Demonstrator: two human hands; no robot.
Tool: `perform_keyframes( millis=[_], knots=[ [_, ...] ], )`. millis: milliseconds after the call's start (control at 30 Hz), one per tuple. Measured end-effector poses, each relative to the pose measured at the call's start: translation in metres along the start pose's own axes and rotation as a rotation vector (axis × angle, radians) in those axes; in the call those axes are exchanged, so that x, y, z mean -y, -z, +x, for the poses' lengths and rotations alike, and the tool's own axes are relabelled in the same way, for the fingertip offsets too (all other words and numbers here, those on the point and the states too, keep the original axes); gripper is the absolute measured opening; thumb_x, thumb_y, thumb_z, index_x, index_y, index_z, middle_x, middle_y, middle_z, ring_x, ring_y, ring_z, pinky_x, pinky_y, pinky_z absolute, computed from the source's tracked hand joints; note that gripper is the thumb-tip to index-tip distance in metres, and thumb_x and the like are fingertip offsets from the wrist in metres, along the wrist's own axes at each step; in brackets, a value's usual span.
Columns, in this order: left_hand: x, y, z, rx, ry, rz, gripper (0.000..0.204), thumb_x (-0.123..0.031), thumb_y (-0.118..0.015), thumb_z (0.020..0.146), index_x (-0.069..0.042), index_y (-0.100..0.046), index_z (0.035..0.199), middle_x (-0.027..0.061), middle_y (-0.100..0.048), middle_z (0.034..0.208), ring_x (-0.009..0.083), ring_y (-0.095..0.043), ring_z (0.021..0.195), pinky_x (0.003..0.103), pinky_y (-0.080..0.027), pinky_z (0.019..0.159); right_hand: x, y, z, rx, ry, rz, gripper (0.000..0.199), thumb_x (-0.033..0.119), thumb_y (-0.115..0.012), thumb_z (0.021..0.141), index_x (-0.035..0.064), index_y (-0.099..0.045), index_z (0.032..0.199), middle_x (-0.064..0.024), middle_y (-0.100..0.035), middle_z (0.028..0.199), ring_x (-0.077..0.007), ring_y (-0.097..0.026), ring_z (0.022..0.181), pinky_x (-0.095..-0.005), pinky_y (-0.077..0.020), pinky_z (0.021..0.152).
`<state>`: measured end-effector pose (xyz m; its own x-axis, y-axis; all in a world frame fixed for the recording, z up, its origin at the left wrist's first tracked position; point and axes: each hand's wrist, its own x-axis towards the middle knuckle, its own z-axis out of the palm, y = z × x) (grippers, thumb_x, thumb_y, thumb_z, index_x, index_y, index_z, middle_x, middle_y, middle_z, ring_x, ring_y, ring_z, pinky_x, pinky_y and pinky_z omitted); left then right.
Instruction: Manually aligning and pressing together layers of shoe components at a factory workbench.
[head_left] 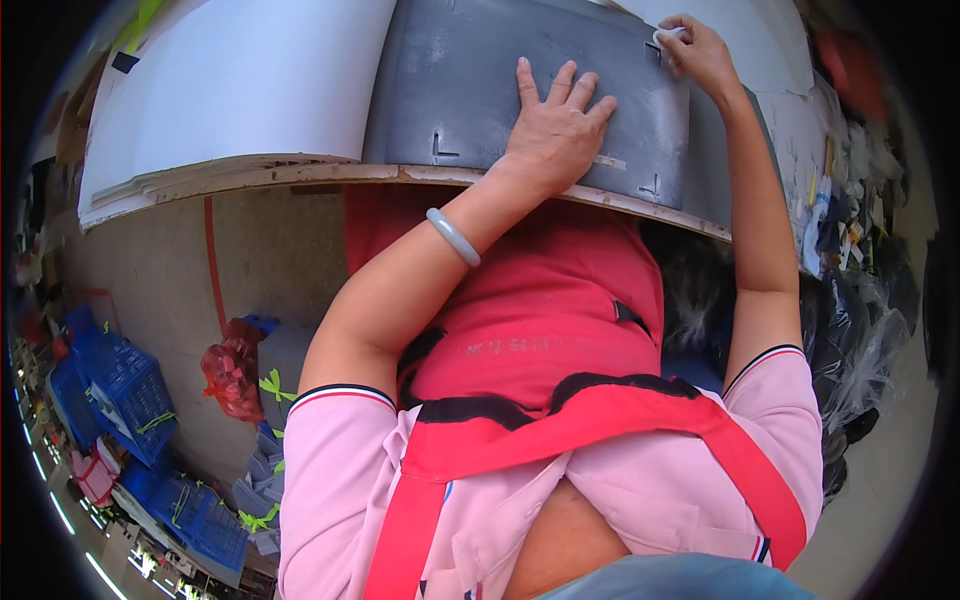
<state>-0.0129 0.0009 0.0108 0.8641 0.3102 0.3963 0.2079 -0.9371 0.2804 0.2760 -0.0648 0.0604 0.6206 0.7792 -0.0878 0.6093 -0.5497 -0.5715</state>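
A dark grey flat sheet (450, 80) lies on the table, with L-shaped slots near its corners and whitish smudges on its surface. My left hand (560, 135) rests flat on it, right of its middle, with the fingers spread. At the sheet's far right corner my right hand (700, 58) pinches a small white rounded piece (668, 36), which looks like marking chalk. That piece is beside the corner slot. Whether its edge touches the sheet is hidden by my fingers.
A stack of large white sheets (240, 90) lies to the left, curving up. The table's worn front edge (400, 173) runs before me. Blue crates (125, 375) and a red plastic bag (235, 370) are at the lower left. Clear plastic bags (865, 350) hang on the right.
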Motion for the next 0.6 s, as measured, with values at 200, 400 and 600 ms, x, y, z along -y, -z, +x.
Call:
perform_keyframes(
  millis=[200,400,600],
  knots=[
    [0.0,-0.001,-0.003,-0.018,0.012,-0.02,0.033,-0.028,-0.056,0.096,-0.018,-0.065,0.127,0.0107,-0.053,0.14,0.034,-0.041,0.139,0.077,-0.016,0.109,0.093,-0.067,0.006,-0.031,0.496,0.414,0.02,0.021,-0.067,0.092,0.0013,-0.068,0.098,-0.0078,-0.067,0.076,-0.0165,-0.064,0.068,-0.0298,-0.0516,0.064],
    [-0.001,-0.002,-0.003,0.004,-0.005,-0.085,0.038,-0.025,-0.058,0.094,-0.011,-0.061,0.129,0.0155,-0.05,0.138,0.0364,-0.038,0.139,0.08,-0.013,0.108,0.181,-0.112,0.023,-0.069,0.557,-0.074,0.02,0.018,-0.066,0.09,-0.0018,-0.07,0.089,-0.0228,-0.069,0.084,-0.0364,-0.069,0.08,-0.0427,-0.0538,0.074],
    [-0.003,-0.001,0.001,-0.005,-0.024,-0.116,0.038,-0.022,-0.058,0.092,-0.009,-0.061,0.127,0.0157,-0.049,0.138,0.0363,-0.032,0.142,0.082,-0.015,0.106,0.184,-0.128,0.045,-0.079,0.665,-0.176,0.02,0.018,-0.064,0.09,-0.0012,-0.071,0.09,-0.0246,-0.068,0.083,-0.0417,-0.068,0.084,-0.047,-0.0533,0.077]
  ],
)
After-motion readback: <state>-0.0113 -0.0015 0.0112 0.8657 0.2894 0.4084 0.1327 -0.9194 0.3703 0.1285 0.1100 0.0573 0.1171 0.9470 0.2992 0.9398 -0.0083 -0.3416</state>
